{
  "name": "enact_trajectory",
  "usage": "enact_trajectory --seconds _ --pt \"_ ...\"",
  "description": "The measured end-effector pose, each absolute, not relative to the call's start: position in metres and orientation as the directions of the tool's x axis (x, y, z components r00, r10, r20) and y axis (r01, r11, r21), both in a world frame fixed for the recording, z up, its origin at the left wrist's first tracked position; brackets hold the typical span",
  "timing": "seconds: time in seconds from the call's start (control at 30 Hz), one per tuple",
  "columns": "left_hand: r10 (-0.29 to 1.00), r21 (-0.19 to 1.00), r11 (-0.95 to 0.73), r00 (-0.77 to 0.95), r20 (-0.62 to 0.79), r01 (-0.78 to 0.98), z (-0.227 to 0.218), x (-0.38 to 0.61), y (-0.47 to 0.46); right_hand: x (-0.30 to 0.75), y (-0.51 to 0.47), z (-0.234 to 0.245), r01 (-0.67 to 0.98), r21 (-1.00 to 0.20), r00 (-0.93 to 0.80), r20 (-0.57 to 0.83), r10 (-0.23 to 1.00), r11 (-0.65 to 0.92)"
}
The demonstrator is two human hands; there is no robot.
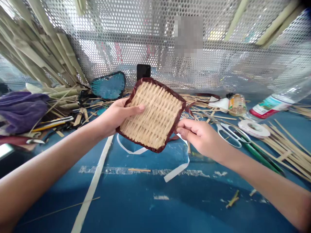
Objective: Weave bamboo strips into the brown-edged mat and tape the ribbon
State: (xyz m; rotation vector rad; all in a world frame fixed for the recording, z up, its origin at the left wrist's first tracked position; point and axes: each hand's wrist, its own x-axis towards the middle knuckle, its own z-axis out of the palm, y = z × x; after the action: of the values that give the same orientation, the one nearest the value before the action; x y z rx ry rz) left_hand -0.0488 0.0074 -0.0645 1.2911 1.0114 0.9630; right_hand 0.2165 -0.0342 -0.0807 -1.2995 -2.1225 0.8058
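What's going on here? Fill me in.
A person has a woven bamboo panel edged with dark-red binding raised above a blue table. Their left grip holds its left side, thumb on the weave; their right grip pinches at the right edge. A white strip curls below, and a plastic bottle is off to the right.

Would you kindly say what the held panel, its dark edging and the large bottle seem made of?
Woven panel: probably bamboo, matte, given pale interlaced strips.
Dark edging: perhaps fabric or imitation leather, judging by its creases and slight sheen.
Large bottle: likely glossy plastic, being see-through.
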Motion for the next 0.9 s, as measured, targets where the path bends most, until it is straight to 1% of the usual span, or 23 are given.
enact_trajectory --seconds 0.07,0.13,0.2,0.3,0.33,0.37,0.4,0.5,0.53,0.6,0.7,0.8,0.9 --pt "0.959 0.996 0.085 0.274 -0.078 -0.012 -0.064 -0.047 0.004 0.219 -0.029 -0.082 0.57 -0.731 -0.438 0.116 0.892 0.375" --pt "0.957 0.994 0.103 0.275 -0.093 -0.024 -0.063 -0.045 0.002 0.223 -0.026 -0.083 0.555 -0.716 -0.476 0.145 0.868 0.423" --pt "0.955 0.993 0.115 0.278 -0.1 -0.038 -0.064 -0.044 0.0 0.226 -0.026 -0.082 0.574 -0.644 -0.499 0.215 0.84 0.506" --pt "0.949 0.987 0.151 0.288 -0.128 -0.06 -0.067 -0.043 0.001 0.227 -0.03 -0.079 0.624 -0.469 -0.512 0.359 0.78 0.625" --pt "0.947 0.985 0.16 0.291 -0.134 -0.066 -0.069 -0.043 0.001 0.227 -0.031 -0.077 0.637 -0.435 -0.515 0.374 0.771 0.636" --pt "0.947 0.984 0.163 0.292 -0.136 -0.068 -0.07 -0.042 0.001 0.226 -0.032 -0.076 0.651 -0.427 -0.513 0.361 0.779 0.627" --pt "0.947 0.985 0.161 0.293 -0.134 -0.067 -0.071 -0.042 0.001 0.226 -0.032 -0.074 0.665 -0.445 -0.504 0.326 0.8 0.6" --pt "0.947 0.987 0.151 0.293 -0.13 -0.05 -0.071 -0.041 0.001 0.225 -0.033 -0.07 0.663 -0.578 -0.482 0.158 0.862 0.476" --pt "0.947 0.987 0.153 0.294 -0.133 -0.045 -0.07 -0.041 0.0 0.226 -0.033 -0.068 0.651 -0.612 -0.48 0.126 0.868 0.448" --pt "0.945 0.986 0.161 0.294 -0.142 -0.039 -0.069 -0.04 -0.001 0.226 -0.033 -0.067 0.639 -0.639 -0.474 0.113 0.873 0.429" --pt "0.946 0.987 0.157 0.288 -0.146 -0.016 -0.067 -0.039 -0.004 0.226 -0.034 -0.068 0.643 -0.638 -0.456 0.125 0.881 0.423" --pt "0.957 0.993 0.113 0.267 -0.113 0.015 -0.062 -0.038 -0.008 0.225 -0.031 -0.074 0.611 -0.702 -0.435 0.09 0.896 0.367" --pt "0.961 0.996 0.085 0.26 -0.09 0.029 -0.057 -0.039 -0.01 0.226 -0.028 -0.078 0.543 -0.767 -0.44 0.087 0.894 0.342"
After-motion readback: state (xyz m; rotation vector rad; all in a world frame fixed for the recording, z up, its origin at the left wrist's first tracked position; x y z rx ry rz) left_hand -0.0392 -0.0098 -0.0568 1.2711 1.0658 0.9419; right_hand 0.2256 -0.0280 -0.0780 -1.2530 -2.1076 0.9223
